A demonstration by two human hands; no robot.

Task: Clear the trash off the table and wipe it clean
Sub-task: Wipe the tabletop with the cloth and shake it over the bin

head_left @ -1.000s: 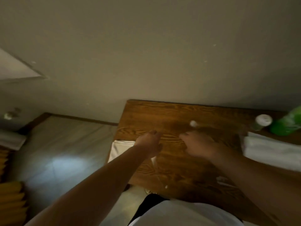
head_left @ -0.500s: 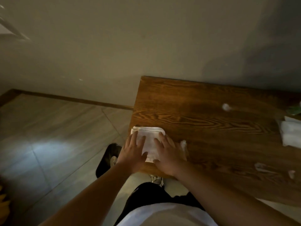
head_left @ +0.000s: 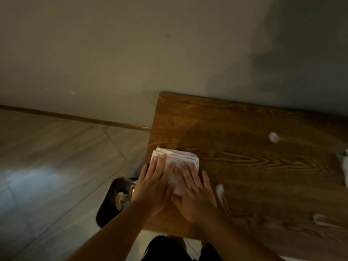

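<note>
A folded white cloth lies at the left edge of the brown wooden table. My left hand and my right hand both lie flat on it, fingers spread, pressing it onto the wood. A small white paper ball sits further back on the table. A white scrap lies just right of my right hand. Another crumpled white scrap rests near the front right.
A black trash bin with some waste inside stands on the tiled floor, just left of the table and below my left wrist. More white cloth or paper shows at the right frame edge. A plain wall runs behind the table.
A second ago both hands hovered over the middle of the table. They came down onto the white cloth at the left edge and have stayed pressed on it while the view shifted left.
</note>
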